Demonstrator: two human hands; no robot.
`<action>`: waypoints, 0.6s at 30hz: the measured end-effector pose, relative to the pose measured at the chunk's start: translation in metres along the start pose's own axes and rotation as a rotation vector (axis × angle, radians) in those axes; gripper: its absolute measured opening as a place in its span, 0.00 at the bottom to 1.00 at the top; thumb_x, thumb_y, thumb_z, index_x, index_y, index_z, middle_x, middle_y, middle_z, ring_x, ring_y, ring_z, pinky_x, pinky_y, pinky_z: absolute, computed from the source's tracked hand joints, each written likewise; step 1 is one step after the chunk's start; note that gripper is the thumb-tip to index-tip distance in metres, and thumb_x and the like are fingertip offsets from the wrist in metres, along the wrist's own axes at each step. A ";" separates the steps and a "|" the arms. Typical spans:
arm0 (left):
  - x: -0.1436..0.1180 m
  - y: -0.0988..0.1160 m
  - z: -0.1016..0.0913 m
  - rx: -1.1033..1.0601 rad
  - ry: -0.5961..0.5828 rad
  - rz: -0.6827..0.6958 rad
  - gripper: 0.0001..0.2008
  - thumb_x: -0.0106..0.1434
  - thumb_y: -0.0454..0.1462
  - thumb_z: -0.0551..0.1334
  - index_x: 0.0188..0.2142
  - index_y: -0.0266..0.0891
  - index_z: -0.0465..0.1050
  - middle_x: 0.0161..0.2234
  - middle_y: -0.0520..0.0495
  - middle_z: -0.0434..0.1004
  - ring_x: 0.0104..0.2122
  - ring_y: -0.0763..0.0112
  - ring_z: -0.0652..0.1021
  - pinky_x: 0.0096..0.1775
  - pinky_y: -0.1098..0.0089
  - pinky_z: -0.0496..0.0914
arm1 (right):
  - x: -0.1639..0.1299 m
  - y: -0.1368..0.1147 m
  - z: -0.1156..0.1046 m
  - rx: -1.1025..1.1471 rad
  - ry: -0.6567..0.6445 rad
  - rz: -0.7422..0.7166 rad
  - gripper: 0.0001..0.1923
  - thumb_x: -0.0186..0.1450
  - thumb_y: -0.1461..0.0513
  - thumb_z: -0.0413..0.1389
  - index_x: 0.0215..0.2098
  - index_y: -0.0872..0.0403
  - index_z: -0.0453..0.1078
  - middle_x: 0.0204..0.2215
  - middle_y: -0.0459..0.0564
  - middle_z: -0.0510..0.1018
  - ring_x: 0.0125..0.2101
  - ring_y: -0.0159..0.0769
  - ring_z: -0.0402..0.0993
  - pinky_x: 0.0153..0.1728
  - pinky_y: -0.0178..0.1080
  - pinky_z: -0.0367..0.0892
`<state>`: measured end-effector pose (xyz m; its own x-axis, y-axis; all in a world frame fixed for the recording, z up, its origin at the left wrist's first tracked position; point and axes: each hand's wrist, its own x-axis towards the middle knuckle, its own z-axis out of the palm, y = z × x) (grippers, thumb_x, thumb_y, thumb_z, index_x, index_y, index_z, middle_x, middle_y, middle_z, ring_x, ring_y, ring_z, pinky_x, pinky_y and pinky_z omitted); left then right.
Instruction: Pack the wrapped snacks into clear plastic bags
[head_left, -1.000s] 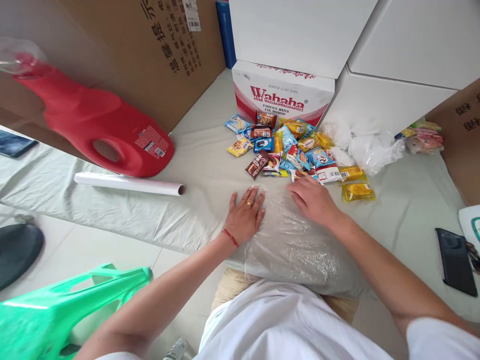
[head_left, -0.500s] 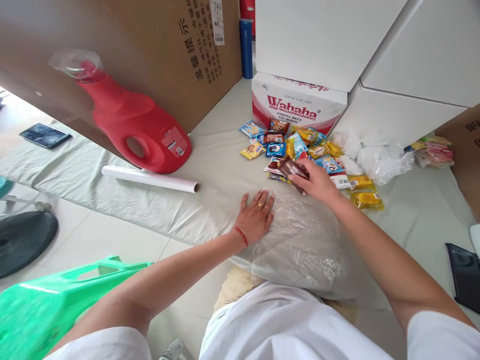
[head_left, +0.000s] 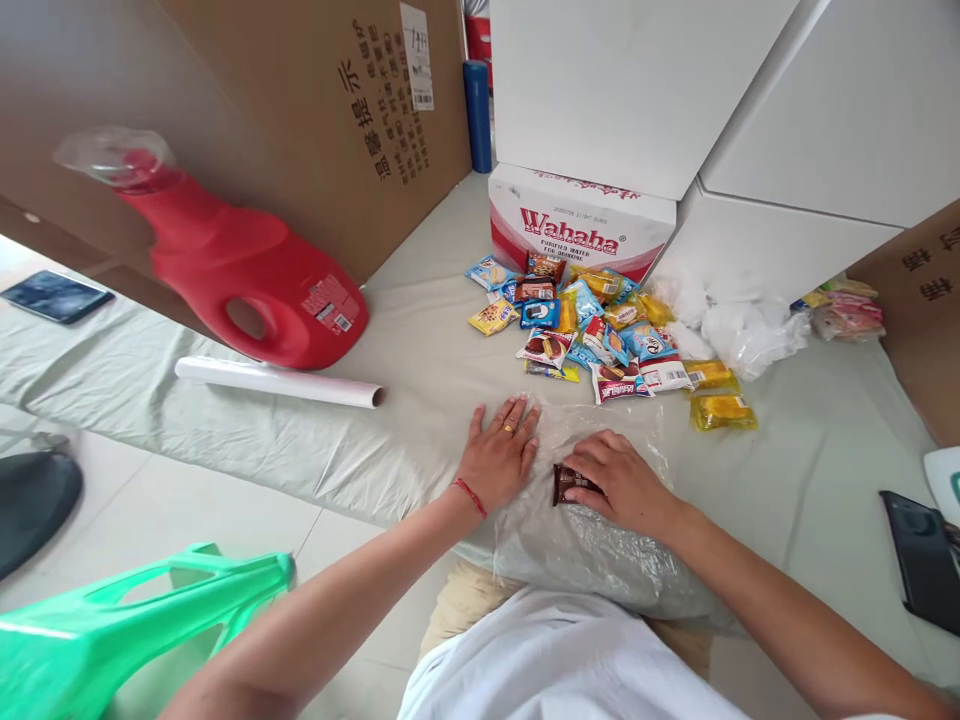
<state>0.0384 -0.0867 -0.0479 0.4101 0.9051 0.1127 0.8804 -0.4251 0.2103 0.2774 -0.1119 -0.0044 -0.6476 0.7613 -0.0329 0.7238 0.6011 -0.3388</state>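
Note:
My left hand (head_left: 499, 455) lies flat, fingers spread, on the left edge of a clear plastic sheet (head_left: 592, 545) spread on the pale cloth-covered table (head_left: 420, 340). My right hand (head_left: 619, 485) rests on the same sheet and holds a small brown snack packet (head_left: 564, 482) down against it. Beyond both hands lies a pile of several bright snack packets (head_left: 592, 330), in front of a red and white Wahaha carton (head_left: 577, 225).
A red detergent jug (head_left: 247, 275) and a white roll (head_left: 277, 381) lie at the left. Crumpled white plastic (head_left: 739, 320) sits at the right, a dark phone (head_left: 926, 560) near the right edge. Big cardboard and white boxes stand behind. A green plastic stool (head_left: 112, 630) is lower left.
My right hand reached into the snack pile, picked up the brown packet and brought it back down onto the plastic sheet. My left hand stayed flat on the sheet.

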 end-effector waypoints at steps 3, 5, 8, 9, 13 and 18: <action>0.000 -0.001 0.000 0.003 0.003 -0.019 0.27 0.76 0.44 0.45 0.70 0.45 0.59 0.72 0.44 0.56 0.71 0.58 0.60 0.69 0.44 0.49 | 0.008 0.000 -0.005 0.072 -0.090 -0.022 0.18 0.72 0.53 0.57 0.56 0.51 0.75 0.47 0.56 0.78 0.48 0.47 0.69 0.49 0.49 0.67; 0.000 -0.002 0.001 0.003 0.006 -0.024 0.27 0.76 0.44 0.45 0.70 0.45 0.59 0.72 0.44 0.56 0.71 0.58 0.60 0.69 0.44 0.50 | 0.019 0.004 -0.012 0.133 -0.133 -0.034 0.14 0.73 0.54 0.55 0.50 0.51 0.77 0.43 0.53 0.79 0.45 0.43 0.70 0.48 0.46 0.67; 0.001 -0.003 0.002 -0.001 0.004 -0.016 0.27 0.76 0.44 0.45 0.70 0.45 0.59 0.72 0.44 0.56 0.71 0.57 0.60 0.69 0.43 0.51 | 0.042 0.023 -0.030 0.125 -0.089 -0.010 0.15 0.76 0.57 0.50 0.43 0.52 0.79 0.38 0.52 0.80 0.42 0.41 0.71 0.47 0.43 0.68; 0.001 -0.003 0.002 -0.003 0.003 -0.016 0.27 0.76 0.44 0.45 0.71 0.45 0.59 0.72 0.44 0.56 0.71 0.57 0.60 0.69 0.43 0.51 | 0.049 0.032 -0.037 0.065 -0.041 0.040 0.14 0.75 0.59 0.51 0.44 0.53 0.78 0.39 0.54 0.80 0.44 0.43 0.71 0.48 0.44 0.67; 0.000 -0.004 0.002 -0.009 -0.003 -0.014 0.27 0.76 0.45 0.45 0.71 0.45 0.58 0.72 0.44 0.56 0.71 0.57 0.60 0.69 0.43 0.51 | 0.064 0.071 -0.058 -0.214 0.030 0.215 0.17 0.67 0.65 0.59 0.54 0.53 0.76 0.53 0.58 0.77 0.54 0.53 0.67 0.53 0.52 0.65; 0.000 -0.004 0.001 -0.012 0.007 -0.013 0.27 0.75 0.44 0.47 0.71 0.46 0.58 0.72 0.43 0.57 0.71 0.55 0.61 0.69 0.43 0.52 | 0.057 0.103 -0.053 -0.221 0.076 0.238 0.28 0.65 0.65 0.60 0.63 0.53 0.69 0.62 0.60 0.69 0.59 0.55 0.64 0.57 0.54 0.65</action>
<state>0.0351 -0.0847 -0.0500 0.3965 0.9106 0.1168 0.8828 -0.4131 0.2237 0.3276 0.0059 0.0093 -0.4410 0.8974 -0.0139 0.8920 0.4365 -0.1172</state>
